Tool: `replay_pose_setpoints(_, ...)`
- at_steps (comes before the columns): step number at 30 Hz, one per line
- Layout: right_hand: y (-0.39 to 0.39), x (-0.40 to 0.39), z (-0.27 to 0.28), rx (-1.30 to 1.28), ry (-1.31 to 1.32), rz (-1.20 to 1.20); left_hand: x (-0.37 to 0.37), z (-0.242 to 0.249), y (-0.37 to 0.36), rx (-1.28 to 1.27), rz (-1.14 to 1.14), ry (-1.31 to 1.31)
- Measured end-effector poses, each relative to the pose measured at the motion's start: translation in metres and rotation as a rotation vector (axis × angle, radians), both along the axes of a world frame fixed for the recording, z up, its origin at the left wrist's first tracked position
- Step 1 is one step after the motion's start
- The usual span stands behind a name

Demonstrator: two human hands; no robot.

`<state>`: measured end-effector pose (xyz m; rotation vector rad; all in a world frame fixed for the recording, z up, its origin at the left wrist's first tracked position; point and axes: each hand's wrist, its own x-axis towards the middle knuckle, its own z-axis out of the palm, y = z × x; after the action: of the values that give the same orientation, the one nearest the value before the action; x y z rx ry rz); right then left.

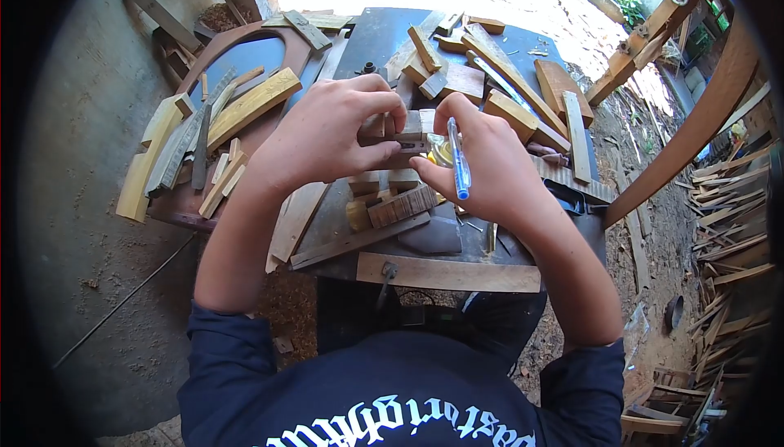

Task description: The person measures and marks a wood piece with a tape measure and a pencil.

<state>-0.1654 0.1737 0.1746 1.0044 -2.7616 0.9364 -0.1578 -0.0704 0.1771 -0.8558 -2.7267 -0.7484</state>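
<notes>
My left hand (339, 132) is closed, thumb and fingers pinching a small wooden block (415, 123) over the middle of the workbench. My right hand (494, 161) is at the block's other end, its thumb and index finger close to the wood. A blue pen (460, 167) is tucked between the fingers of that hand and points down toward me. Beside the right thumb shows a yellowish, shiny thing (442, 153), partly covered, whose kind I cannot make out. Just below both hands lie stacked wood offcuts (400, 206).
Wood pieces crowd the dark workbench (351, 59), with longer boards (523, 87) at the far right. A curved wooden frame (245, 38) and a yellowish beam (255, 108) lie at left. A curved strip (449, 274) runs along the front edge. Scrap wood (735, 234) is piled at far right.
</notes>
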Motion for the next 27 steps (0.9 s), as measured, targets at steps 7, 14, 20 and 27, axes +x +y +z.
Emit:
replay_pose_setpoints(7, 0.02, 0.014, -0.003, -0.07, 0.023, -0.054, 0.002, 0.005, -0.003, -0.066, -0.022, 0.028)
replay_pose_setpoints(14, 0.116, 0.079, -0.026, -0.185, -0.357, -0.27, 0.043, 0.003, 0.038, 0.1, -0.046, 0.347)
replay_pose_setpoints(20, 0.185, 0.15, -0.082, -0.299, -0.537, -0.43, 0.085, -0.051, 0.11, 0.166, -0.232, -0.033)
replay_pose_setpoints(27, 0.23, 0.149, -0.09, -0.062, -0.552, -0.327, 0.102, -0.12, 0.188, 0.154, -0.3, -0.232)
